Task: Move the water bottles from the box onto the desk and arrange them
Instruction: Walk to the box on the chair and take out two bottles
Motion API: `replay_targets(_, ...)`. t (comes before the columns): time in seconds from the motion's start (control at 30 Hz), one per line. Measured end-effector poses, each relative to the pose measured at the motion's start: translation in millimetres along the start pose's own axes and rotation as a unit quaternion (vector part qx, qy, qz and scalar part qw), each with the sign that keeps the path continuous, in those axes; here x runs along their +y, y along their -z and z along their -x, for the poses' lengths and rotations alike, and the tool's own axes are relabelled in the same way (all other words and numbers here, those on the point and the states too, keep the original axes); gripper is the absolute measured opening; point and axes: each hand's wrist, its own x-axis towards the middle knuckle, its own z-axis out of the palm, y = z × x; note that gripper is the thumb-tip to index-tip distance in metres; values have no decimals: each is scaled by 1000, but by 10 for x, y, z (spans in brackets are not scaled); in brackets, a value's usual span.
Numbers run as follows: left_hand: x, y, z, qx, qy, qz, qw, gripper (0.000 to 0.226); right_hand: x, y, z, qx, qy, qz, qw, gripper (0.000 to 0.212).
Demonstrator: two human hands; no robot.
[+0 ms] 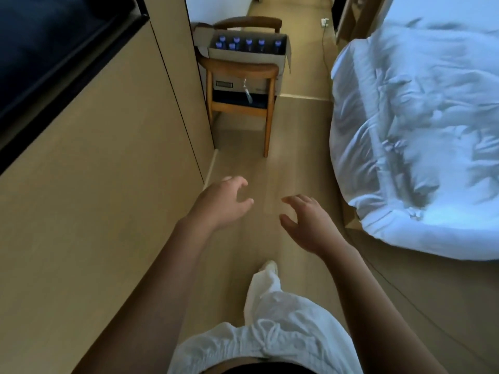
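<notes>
One cardboard box [244, 56] is seen at the far end of the room, resting on the seat of one wooden chair [240, 70] that stands against the wall panel on the left. The box is open at the top, with its flaps folded outward. Seven blue bottle caps [249, 42] can be counted inside it: five in a back row and two nearer the front on the left. The bottles stand upright in the box, and only their caps and necks are visible. A strip of loose tape [247, 90] is seen hanging down the front of the box.

Two bare hands are held out low in front of the body, well apart from the box and touching nothing. The left hand [222, 202] is seen with its fingers loosely curled and spread apart, nothing being held. The right hand [307, 221] is likewise held with fingers apart and gently bent, and nothing is gripped.

One bed [415, 130] with a rumpled white duvet is seen on the right. The wooden floor [297, 157] runs between the bed and the wall panel. One foot in a light shoe [268, 265] is seen below the hands, under white trousers [275, 325]. One white plug [324, 22] with a cable lies on the floor far beyond the chair.
</notes>
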Motion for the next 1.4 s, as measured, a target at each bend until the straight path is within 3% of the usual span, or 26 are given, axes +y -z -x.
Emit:
replay_targets(0.37, 188, 517, -2197, 54, 19, 18, 998, 48, 505, 635, -2442, -1, 24, -57, 998, 42)
replay_targets(0.5, 161, 589, -2904, 42, 21, 11, 999, 48, 665, 724, -3082, -2, 39, -8, 999, 42)
replay_targets(0.77, 2, 1010, -4732, 34, 3, 32, 999, 48, 847, 1053, -4835, 17, 41, -22, 999, 37)
replay_targets(1.13, -29, 1832, -7142, 8, -62, 3, 998, 46, 1091, 1427, -7050, 87, -26, -96, 991, 31)
replay_targets(1.23, -69, 1800, -7499, -12, -64, -5, 998, 48, 1243, 1356, -7432, 72, -45, -94, 992, 28)
replay_targets(1.4, -133, 1772, -8099, -26, -34, -5, 999, 50, 1540, 1298, -8176, 29, -81, -88, 992, 43)
